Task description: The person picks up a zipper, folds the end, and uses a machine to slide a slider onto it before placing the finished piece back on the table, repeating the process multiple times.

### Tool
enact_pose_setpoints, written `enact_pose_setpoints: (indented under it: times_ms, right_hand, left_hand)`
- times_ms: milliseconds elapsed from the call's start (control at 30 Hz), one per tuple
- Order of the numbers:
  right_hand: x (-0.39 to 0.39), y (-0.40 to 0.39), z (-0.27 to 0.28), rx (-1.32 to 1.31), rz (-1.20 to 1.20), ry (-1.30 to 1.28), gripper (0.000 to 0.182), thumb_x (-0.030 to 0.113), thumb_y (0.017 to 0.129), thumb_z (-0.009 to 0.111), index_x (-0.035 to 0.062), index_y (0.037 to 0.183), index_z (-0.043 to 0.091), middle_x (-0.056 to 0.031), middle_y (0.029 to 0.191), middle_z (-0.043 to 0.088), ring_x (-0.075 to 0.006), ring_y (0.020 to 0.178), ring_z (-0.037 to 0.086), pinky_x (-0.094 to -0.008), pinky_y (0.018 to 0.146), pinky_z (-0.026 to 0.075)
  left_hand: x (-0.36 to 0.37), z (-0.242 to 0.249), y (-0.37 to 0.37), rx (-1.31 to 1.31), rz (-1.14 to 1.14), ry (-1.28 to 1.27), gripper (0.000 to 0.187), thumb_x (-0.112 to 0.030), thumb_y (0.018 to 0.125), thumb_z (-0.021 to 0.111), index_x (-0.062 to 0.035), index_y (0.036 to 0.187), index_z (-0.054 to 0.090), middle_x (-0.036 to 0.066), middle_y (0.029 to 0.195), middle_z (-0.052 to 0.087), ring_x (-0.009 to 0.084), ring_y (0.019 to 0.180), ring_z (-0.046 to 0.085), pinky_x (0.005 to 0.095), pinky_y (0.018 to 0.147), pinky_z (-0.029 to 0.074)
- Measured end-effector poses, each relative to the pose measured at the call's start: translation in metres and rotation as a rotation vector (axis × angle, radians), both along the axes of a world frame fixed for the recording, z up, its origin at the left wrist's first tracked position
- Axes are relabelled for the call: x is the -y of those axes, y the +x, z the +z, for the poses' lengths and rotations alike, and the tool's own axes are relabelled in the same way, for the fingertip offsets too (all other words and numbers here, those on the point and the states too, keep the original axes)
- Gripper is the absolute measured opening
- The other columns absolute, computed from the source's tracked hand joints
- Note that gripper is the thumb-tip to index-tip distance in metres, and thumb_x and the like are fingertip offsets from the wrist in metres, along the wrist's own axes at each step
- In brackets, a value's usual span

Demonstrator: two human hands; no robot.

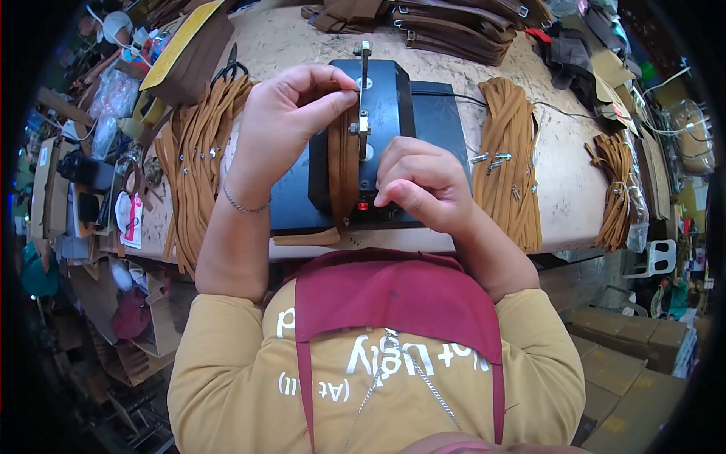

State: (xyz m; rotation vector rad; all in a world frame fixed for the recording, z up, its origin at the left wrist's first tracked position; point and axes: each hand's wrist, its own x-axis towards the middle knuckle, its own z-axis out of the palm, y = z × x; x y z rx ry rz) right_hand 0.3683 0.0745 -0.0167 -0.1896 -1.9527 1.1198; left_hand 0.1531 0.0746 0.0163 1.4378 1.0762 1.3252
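On the table stands a dark box-shaped machine [389,83] with an upright metal bar [366,98] on its top. A brown zipper [344,170] lies lengthwise over the machine's left side and hangs down its front. My left hand [291,110] pinches the zipper's far end between thumb and forefinger, right beside the metal bar. My right hand [427,181] is closed, its fingers curled, at the machine's front right near a small red-lit switch [363,206]. Whatever may be inside those fingers is hidden.
Bundles of brown zippers with silver sliders lie left [193,166] and right [510,166]. A smaller bundle [614,189] is at far right. Scissors [231,66] rest behind the left bundle. Stacked brown leather pieces [454,34] are at the back. A short brown strip [308,238] lies at the table's front edge.
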Motion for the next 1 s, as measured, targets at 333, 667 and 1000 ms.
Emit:
enact_pose_setpoints:
  times_ms: [333,667,1000]
  right_hand:
    - [-0.003,0.008,0.018,0.089,0.070,-0.029,0.013,0.009,0.087,0.065,0.0014,0.077,0.066,-0.0076,0.078,0.060,-0.0184,0.074,0.058,-0.0291,0.067,0.046]
    - [0.002,-0.036,0.042,-0.064,-0.529,0.241,0.012,0.007,0.079,0.072,0.0044,0.091,0.069,-0.0083,0.086,0.064,-0.0234,0.083,0.060,-0.0321,0.074,0.047]
    - [-0.001,-0.031,0.039,0.048,-0.592,0.491,0.008,0.004,0.079,0.067,0.0063,0.087,0.065,-0.0067,0.085,0.061,-0.0256,0.083,0.057,-0.0366,0.077,0.046]
  left_hand:
    - [0.006,0.014,-0.003,0.041,-0.043,-0.004,0.012,-0.001,0.087,0.067,-0.0009,0.099,0.065,0.000,0.092,0.066,0.0060,0.085,0.061,0.0203,0.079,0.048]
    - [0.043,0.023,0.006,0.219,-0.006,0.139,0.013,0.003,0.087,0.066,0.0004,0.100,0.065,0.001,0.090,0.066,0.0049,0.083,0.060,0.0175,0.074,0.047]
    - [0.049,0.016,0.002,-0.147,0.010,0.308,0.021,0.009,0.083,0.068,0.0007,0.101,0.069,0.004,0.096,0.065,0.0086,0.088,0.061,0.0190,0.076,0.048]
